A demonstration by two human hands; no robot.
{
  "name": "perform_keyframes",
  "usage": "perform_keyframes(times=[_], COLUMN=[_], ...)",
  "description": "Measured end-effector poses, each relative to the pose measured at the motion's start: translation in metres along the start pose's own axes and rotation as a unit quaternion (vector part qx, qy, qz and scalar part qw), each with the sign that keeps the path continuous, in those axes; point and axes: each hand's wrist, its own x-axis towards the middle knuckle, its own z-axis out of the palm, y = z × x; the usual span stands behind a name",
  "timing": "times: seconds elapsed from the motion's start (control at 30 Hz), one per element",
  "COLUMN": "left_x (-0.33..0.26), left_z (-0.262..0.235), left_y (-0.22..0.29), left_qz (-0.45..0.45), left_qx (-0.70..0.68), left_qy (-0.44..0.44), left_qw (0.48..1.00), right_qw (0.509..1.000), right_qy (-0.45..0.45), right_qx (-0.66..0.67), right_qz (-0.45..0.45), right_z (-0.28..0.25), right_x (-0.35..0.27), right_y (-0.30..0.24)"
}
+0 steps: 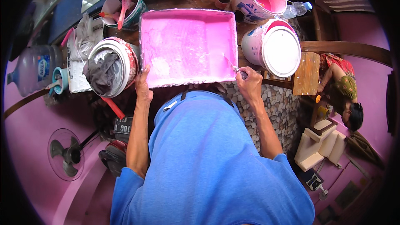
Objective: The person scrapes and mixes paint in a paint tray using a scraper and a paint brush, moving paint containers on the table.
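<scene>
A shallow rectangular paint tray [187, 82] coated in wet pink paint lies in front of me, close to my body. My left hand [143, 86] grips its near left corner, the thumb up on the rim. At the near right corner my right hand [251, 86] is closed around a small tool with a dark handle [243, 75]. The tool's thin, paint-smeared end reaches over the tray's right side; its exact kind is hard to make out. The fingers under the tray are hidden.
Left of the tray are a bucket [130, 60] topped with dark cloth and a green bucket [139, 10] holding pink brushes. Right are a white-lidded bucket [255, 46], an open paint bucket [246, 6] and a plastic bottle [298, 9]. Another person [341, 81] bends at far right.
</scene>
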Motion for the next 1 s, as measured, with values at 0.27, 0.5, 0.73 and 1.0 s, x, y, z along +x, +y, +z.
perform_keyframes(times=[0.27,0.5,0.73,1.0], left_x=[-0.001,-0.002,0.0,0.002], left_z=[0.002,0.001,-0.004,-0.005], left_y=[0.004,0.002,-0.003,-0.007], left_qz=[0.0,0.003,-0.01,0.01], left_qx=[0.008,0.013,-0.021,-0.015], left_qy=[-0.007,0.007,-0.003,0.007], left_qw=[1.0,1.0,1.0,1.0], right_qw=[0.998,0.993,0.998,0.989], right_qy=[-0.005,-0.087,-0.047,-0.144], right_qx=[0.057,0.034,0.024,-0.036], right_qz=[0.026,0.073,0.046,0.016], right_z=[0.002,-0.01,-0.011,-0.02], right_x=[0.025,0.011,0.023,0.021], right_y=[-0.005,-0.002,-0.001,-0.008])
